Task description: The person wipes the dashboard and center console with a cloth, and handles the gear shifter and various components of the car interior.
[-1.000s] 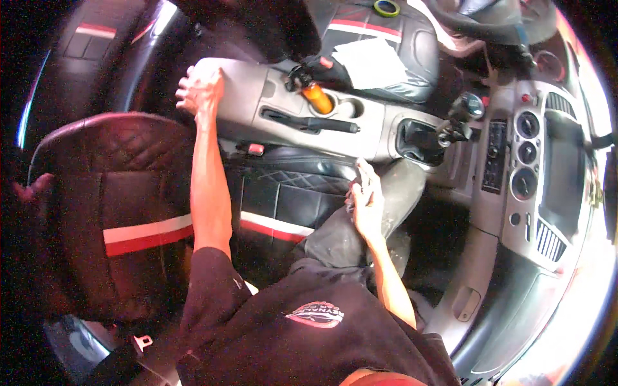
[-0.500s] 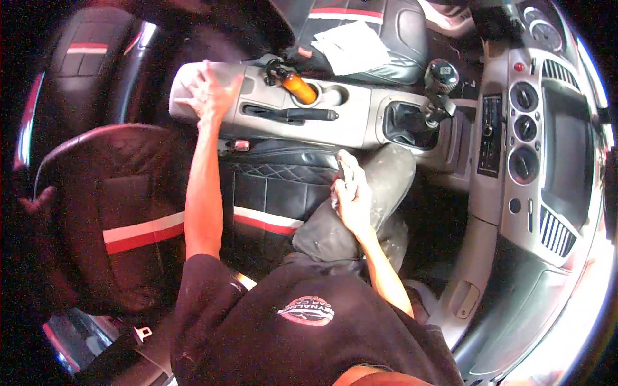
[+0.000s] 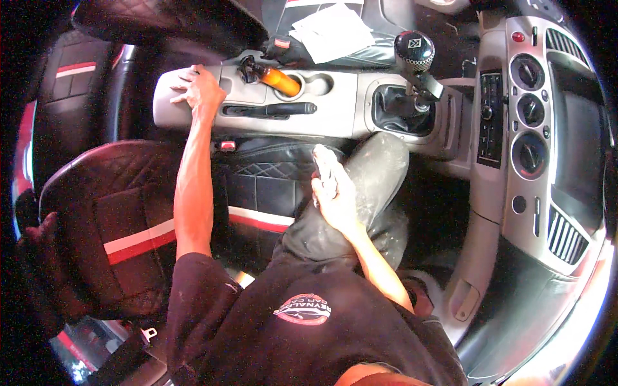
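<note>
My left hand [image 3: 201, 91] rests on the light grey armrest lid [image 3: 168, 103] of the centre console, its fingers spread apart and slightly bent. My right hand [image 3: 335, 193] is over my thigh beside the console, its fingers closed together. What it holds is too bright and small to name; a dark bit shows by the fingers. An orange spray bottle [image 3: 280, 81] with a black head leans in a cup holder to the right of my left hand. Next to it lies the black handbrake lever [image 3: 273, 110].
The gear lever [image 3: 414, 55] with its black boot [image 3: 394, 106] stands ahead on the console. White papers [image 3: 331, 33] lie on the far seat. Black seats with red and white stripes [image 3: 141, 241] surround me; the dashboard [image 3: 528, 193] with round vents knobs is at right.
My left hand has drawn its fingers in from a wide spread while staying on the armrest lid. My right hand stays closed over my thigh. The whole view has shifted slightly.
</note>
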`<state>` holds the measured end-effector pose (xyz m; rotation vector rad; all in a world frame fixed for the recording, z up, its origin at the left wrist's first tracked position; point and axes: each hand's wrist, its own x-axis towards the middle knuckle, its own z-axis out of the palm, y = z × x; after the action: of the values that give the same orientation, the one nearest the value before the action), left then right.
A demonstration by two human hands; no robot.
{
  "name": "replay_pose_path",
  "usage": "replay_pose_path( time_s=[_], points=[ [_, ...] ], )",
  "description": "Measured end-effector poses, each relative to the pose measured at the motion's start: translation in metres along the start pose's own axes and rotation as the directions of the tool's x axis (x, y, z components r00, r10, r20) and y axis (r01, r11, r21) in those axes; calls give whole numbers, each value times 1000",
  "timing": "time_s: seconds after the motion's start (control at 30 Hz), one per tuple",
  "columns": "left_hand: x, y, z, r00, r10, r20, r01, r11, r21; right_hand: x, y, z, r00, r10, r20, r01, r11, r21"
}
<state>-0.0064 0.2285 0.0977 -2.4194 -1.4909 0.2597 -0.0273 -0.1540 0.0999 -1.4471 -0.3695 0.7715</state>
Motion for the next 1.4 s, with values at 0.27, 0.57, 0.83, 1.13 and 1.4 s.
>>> replay_pose_path(
  time_s=[0.27, 0.57, 0.83, 1.13, 1.4],
  points=[
    [11, -32, -24, 996, 81, 40, -75, 989, -126, 0, -14, -1, 998, 59, 16, -61, 991, 116],
    [88, -143, -43, 977, 210, 21, -200, 953, -227, -2, -21, 1, 977, 201, 76, -207, 975, 84],
    [129, -211, -46, 927, 291, 238, 0, 632, -775, 0, -16, -2, 995, 82, 49, -86, 993, 87],
    [113, -197, -30, 958, 281, 59, -135, 622, -771, 1, -19, 1, 997, 74, 31, -77, 991, 110],
    [64, -110, -21, 979, 157, -130, -203, 811, -549, 2, -19, -3, 997, 62, -35, -59, 996, 74]
  ],
)
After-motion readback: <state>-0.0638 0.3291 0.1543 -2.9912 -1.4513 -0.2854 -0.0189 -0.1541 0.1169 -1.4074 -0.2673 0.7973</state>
